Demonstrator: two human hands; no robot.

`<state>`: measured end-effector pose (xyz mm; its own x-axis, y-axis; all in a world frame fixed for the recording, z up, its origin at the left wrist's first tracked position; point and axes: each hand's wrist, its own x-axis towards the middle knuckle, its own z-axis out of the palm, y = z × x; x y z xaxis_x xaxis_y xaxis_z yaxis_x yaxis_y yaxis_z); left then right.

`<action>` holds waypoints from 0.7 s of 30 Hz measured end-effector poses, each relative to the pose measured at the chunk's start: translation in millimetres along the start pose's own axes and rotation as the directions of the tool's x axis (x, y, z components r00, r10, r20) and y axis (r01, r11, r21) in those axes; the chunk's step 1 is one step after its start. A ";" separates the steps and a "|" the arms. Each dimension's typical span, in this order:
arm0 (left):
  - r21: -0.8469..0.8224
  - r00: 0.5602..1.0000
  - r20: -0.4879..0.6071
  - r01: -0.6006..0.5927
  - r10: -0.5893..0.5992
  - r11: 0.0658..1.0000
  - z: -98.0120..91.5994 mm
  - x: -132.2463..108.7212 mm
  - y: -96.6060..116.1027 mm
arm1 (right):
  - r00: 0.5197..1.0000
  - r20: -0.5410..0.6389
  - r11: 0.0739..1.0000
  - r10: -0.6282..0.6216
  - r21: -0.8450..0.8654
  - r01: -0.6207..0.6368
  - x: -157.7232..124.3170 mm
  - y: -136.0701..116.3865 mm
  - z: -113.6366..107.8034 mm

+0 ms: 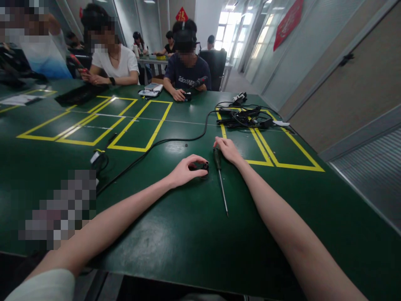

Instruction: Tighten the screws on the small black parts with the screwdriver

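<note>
My left hand [188, 170] rests at the middle of the green table, thumb and fingers closed on a small black part [205, 167] whose kind is hard to make out. To the right of it, a screwdriver [217, 160] with a dark handle and a long metal shaft points toward me. The fingers of my right hand [228, 149] are curled at the butt end of the handle and seem to grip it; the thumb is mostly hidden.
A black cable [166, 141] runs across the green table [150, 234] to tangled black gear [244, 118] at right. Yellow tape [128, 148] marks rectangles. A blurred-out object [62, 207] lies at left. Co-workers sit opposite, one holding a small black item [187, 96].
</note>
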<state>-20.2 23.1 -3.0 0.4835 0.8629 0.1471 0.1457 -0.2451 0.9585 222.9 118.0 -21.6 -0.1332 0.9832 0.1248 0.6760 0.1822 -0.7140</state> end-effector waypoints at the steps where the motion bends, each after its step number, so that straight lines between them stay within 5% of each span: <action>1: -0.028 1.000 0.022 -0.010 0.011 1.000 -2.9 1.1 -0.8 | 1.000 -0.002 1.000 0.008 0.021 -0.008 0.2 -0.4 0.5; 5: -0.055 0.997 0.079 -0.015 0.019 0.998 -8.9 2.8 -1.1 | 0.999 -0.017 0.995 0.040 0.091 -0.038 1.7 -2.6 2.4; 21: 0.099 0.997 -0.013 -0.079 0.080 0.992 -11.5 1.0 36.7 | 0.997 -0.021 0.978 0.077 0.197 -0.071 4.4 -8.9 2.4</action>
<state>-24.2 20.1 35.2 0.4820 0.8462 0.2270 0.1921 -0.3548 0.9150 214.5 120.7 -16.3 -0.0655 0.9943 0.0842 0.5280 0.1061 -0.8426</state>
